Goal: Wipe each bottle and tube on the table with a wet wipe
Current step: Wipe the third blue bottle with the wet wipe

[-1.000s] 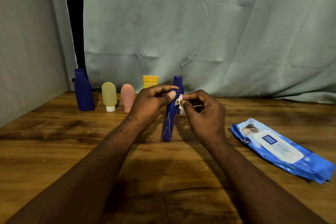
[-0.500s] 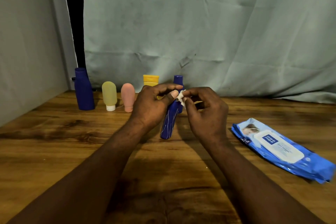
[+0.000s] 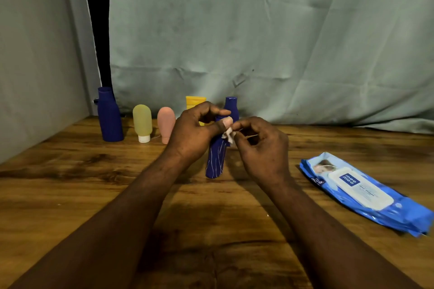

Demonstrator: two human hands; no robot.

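A blue bottle (image 3: pixel 216 159) with thin white lines on it is held above the middle of the wooden table (image 3: pixel 70 171). It is tilted, with its cap leaning away and a little to the right. Whether its bottom touches the table cannot be told. The bottle is gripped at its upper part by the left hand (image 3: pixel 192 134): the fingers are curled round the far side and the thumb (image 3: pixel 225 122) is laid across the front, just below the neck. A small crumpled white wet wipe (image 3: pixel 228 135) is pressed against the bottle right beside this thumb. The wipe is pinched between the thumb and the fingertips of the right hand (image 3: pixel 263 148), and the other fingers of this hand are curled in loosely. The two hands are almost touching at the wipe.

At the back of the table, to the left of the hands, a row of upright things is seen: a dark blue bottle (image 3: pixel 109 119), then a yellow-green tube (image 3: pixel 142 122) standing on its white cap, then a pink tube (image 3: pixel 165 123). A yellow tube (image 3: pixel 195 101) is partly hidden behind the left hand. To the right, well apart from the hands, a blue pack of wet wipes (image 3: pixel 361 190) is lying flat on the table. A pale green cloth (image 3: pixel 258 42) is hung behind the table.
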